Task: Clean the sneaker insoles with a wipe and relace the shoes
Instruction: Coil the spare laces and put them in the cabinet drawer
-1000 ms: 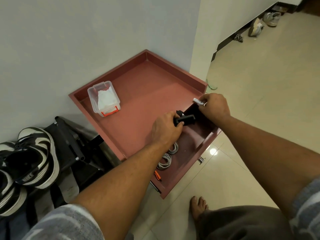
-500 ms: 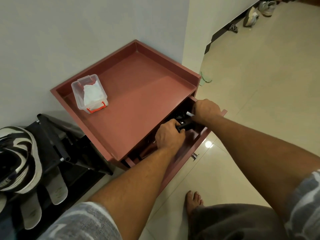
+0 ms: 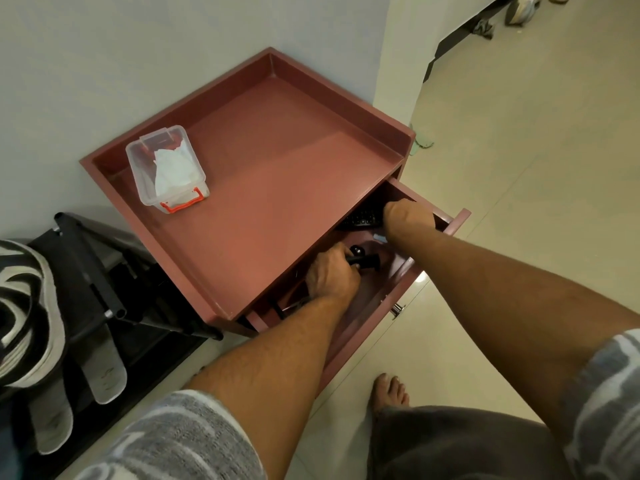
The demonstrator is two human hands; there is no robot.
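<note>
Left hand (image 3: 329, 276) is gripping a black plastic cylinder (image 3: 364, 262) in the reddish-brown wooden drawer (image 3: 458, 220), seemingly clearing room for right hand (image 3: 408, 217) (fingers hidden, grasp untellable).

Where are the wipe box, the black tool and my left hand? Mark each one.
wipe box (image 3: 138, 176): head view, on its clear side wall.
black tool (image 3: 367, 261): head view, on the handle end that sticks out past the fingers.
left hand (image 3: 330, 277): head view, on the back of the hand, which grips the black tool.

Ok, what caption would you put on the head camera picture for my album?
Left hand grips a black tool in the open drawer; right hand reaches deeper in.
</note>
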